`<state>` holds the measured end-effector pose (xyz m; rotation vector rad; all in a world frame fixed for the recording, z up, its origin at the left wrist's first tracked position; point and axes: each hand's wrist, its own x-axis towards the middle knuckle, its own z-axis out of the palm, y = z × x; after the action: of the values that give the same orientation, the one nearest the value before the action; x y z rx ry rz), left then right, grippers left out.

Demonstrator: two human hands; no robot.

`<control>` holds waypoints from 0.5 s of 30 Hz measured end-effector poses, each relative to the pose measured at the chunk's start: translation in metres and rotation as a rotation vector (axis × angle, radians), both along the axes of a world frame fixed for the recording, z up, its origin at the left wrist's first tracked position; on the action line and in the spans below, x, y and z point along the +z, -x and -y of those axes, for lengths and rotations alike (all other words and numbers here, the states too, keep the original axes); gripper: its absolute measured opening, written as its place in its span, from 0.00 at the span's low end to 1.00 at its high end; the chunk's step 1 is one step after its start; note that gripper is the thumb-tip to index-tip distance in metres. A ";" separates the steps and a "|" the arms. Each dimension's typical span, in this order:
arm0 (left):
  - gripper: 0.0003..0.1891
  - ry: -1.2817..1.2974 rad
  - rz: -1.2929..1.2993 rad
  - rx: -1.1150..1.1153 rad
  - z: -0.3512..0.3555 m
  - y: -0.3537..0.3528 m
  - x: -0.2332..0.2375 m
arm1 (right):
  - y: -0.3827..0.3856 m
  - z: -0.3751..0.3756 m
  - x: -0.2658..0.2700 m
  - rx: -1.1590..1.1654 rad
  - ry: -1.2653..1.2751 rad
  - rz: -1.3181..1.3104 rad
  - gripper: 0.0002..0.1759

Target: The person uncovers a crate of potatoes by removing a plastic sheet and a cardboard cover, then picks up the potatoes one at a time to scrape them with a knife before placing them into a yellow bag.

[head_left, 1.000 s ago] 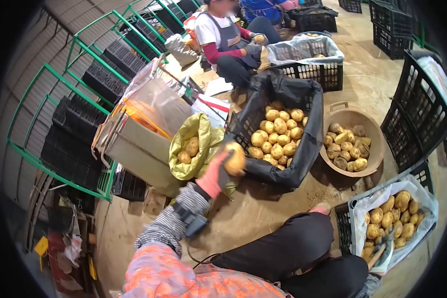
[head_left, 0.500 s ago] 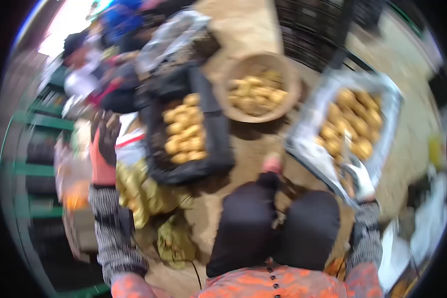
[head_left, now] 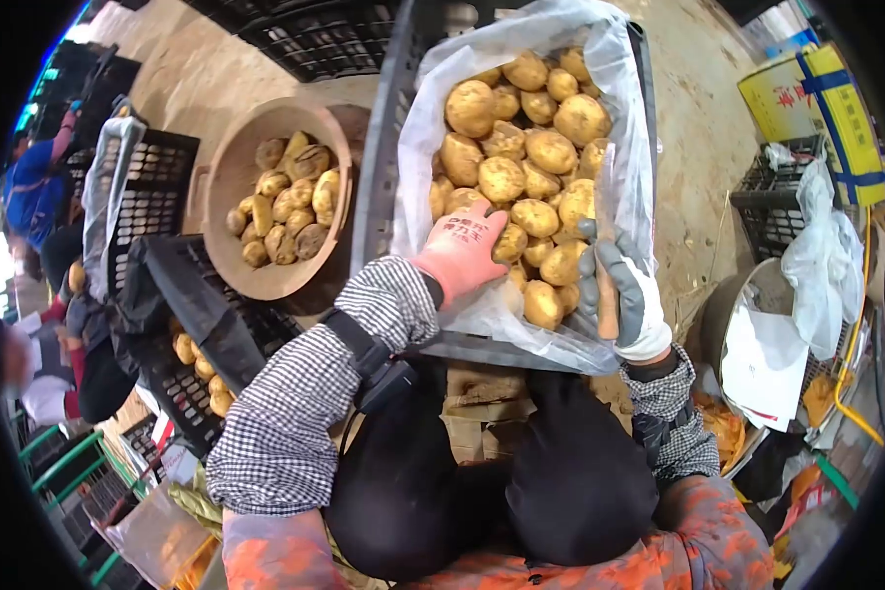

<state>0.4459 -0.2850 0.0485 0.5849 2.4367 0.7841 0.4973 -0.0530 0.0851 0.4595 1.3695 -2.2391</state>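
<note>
My left hand point(head_left: 465, 253), in a coral glove, reaches into a crate point(head_left: 369, 211) lined with whitish plastic sheet point(head_left: 418, 138). Its fingers are bent about a potato point(head_left: 510, 243) among several others; the fingertips are partly hidden. At the crate's right side, my right hand point(head_left: 627, 293), in a white and grey glove, is closed round the wooden handle of a knife point(head_left: 607, 236). The blade points away from me, over the potatoes' right edge.
Left of the crate stands a brown basin point(head_left: 224, 162) of potatoes, some dark-stained. Beyond it are a black-lined crate point(head_left: 182, 295) with potatoes and a co-worker point(head_left: 54, 369). A yellow box point(head_left: 816, 118) and a round container point(head_left: 723, 324) with plastic stand right.
The view has swung right towards the plastic-lined crate. My left hand, raised and spread at far left before, is now down on the potatoes. The knife stays in my right hand.
</note>
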 end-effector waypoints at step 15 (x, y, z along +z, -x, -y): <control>0.29 -1.199 0.658 0.738 0.091 -0.073 0.087 | -0.013 -0.006 -0.009 -0.190 0.024 0.149 0.19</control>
<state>0.5191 -0.3756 0.1354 -0.2550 1.3156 2.3042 0.5108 -0.0469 0.0758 0.7604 1.2674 -2.3153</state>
